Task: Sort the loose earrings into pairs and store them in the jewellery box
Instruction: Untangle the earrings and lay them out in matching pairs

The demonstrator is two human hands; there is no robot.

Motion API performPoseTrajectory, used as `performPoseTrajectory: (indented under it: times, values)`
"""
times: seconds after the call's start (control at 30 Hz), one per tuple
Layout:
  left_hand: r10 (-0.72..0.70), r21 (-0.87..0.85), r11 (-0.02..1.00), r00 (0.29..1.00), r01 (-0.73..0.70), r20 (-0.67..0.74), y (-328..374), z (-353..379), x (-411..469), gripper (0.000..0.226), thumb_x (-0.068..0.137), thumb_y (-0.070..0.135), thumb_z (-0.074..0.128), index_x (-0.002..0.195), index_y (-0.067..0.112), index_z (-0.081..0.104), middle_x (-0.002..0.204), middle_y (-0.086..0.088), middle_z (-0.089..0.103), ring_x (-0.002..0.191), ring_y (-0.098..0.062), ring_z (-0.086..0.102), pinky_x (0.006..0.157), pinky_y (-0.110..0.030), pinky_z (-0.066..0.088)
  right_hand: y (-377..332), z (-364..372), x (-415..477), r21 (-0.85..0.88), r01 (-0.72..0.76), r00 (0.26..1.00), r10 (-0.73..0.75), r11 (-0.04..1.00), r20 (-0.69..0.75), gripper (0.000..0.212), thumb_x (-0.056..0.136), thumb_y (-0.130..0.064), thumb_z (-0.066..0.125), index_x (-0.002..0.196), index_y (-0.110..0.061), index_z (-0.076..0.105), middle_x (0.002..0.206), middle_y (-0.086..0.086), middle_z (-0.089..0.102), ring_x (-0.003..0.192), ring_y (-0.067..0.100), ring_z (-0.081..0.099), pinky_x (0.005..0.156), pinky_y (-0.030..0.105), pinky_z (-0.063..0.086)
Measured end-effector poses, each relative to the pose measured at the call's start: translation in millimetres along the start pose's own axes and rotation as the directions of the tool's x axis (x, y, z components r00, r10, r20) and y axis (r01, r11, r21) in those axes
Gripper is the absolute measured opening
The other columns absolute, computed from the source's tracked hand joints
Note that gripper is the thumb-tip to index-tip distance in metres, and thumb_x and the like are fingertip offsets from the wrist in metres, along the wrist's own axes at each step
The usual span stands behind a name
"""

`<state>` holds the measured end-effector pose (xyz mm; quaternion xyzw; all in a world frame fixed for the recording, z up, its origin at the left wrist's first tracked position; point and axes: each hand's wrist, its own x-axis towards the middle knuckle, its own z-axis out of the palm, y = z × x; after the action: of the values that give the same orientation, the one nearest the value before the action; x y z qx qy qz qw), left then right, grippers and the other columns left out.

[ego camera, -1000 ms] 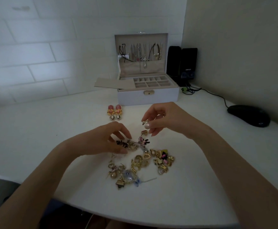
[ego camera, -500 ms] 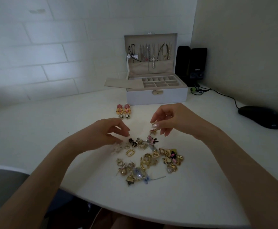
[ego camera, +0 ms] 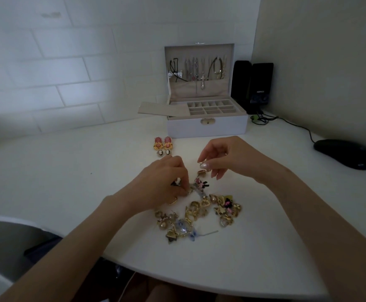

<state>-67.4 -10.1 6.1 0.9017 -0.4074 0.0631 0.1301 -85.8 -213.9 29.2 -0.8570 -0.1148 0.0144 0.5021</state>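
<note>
A heap of loose earrings (ego camera: 199, 212), mostly gold with pink, black and blue pieces, lies on the white table. My left hand (ego camera: 162, 184) is lowered onto the heap's far left edge, fingertips curled down among the pieces; what they pinch is hidden. My right hand (ego camera: 223, 159) hovers just above the heap's far side and pinches a small gold earring (ego camera: 202, 165) between thumb and forefinger. A matched pink-and-gold pair (ego camera: 163, 145) lies apart, near the box. The white jewellery box (ego camera: 207, 126) stands open at the back, its divided tray showing.
Necklaces hang inside the box lid (ego camera: 199, 68). A beige tray insert (ego camera: 162, 109) sticks out on the box's left. Black speakers (ego camera: 251, 83) stand to its right, a black mouse (ego camera: 344, 154) with cable farther right. The table's curved front edge (ego camera: 199, 282) is close to me.
My left hand has dropped from just above the heap's left edge onto the earrings, covering the black-and-gold pieces there. My right hand has stayed almost still, holding its earring.
</note>
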Motion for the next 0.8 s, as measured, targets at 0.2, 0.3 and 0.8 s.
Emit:
performPoseTrajectory:
  times: [0.2, 0.3, 0.8]
  values:
    - [-0.022, -0.255, 0.967, 0.998, 0.008, -0.053, -4.2, -7.0, -0.4, 0.013, 0.084, 0.020, 0.065, 0.081, 0.029, 0.056, 0.099, 0.007, 0.055, 0.092, -0.004, 0.048, 0.077, -0.008, 0.037, 0.5, -1.3, 0.8, 0.009, 0.015, 1.000, -0.015, 1.000, -0.005, 0.008, 0.081, -0.008, 0.070, 0.089, -0.009, 0.067, 0.073, 0.006, 0.068, 0.061, 0.013, 0.065, 0.057, 0.021, 0.052]
    - [-0.022, -0.295, 0.956, 0.999, 0.009, -0.043, -5.0, -8.0, -2.7, 0.020, 0.084, 0.017, 0.065, 0.079, 0.033, 0.054, 0.100, 0.007, 0.056, 0.092, -0.002, 0.049, 0.077, -0.005, 0.037, 0.7, -1.6, 0.3, 0.001, 0.021, 1.000, -0.021, 1.000, 0.001, 0.007, 0.081, -0.009, 0.070, 0.088, -0.010, 0.067, 0.074, 0.006, 0.068, 0.061, 0.013, 0.065, 0.057, 0.021, 0.052]
    - [0.045, -0.301, 0.953, 0.998, -0.031, 0.037, -4.1, -6.2, -18.1, 0.014, 0.074, 0.049, 0.066, 0.080, 0.038, 0.061, 0.095, 0.017, 0.053, 0.097, -0.008, 0.049, 0.083, -0.019, 0.041, 0.4, -0.8, -1.3, -0.048, -0.006, 0.995, 0.011, 0.999, 0.102, 0.006, 0.082, -0.008, 0.069, 0.088, -0.008, 0.069, 0.077, 0.005, 0.070, 0.064, 0.013, 0.066, 0.060, 0.021, 0.052]
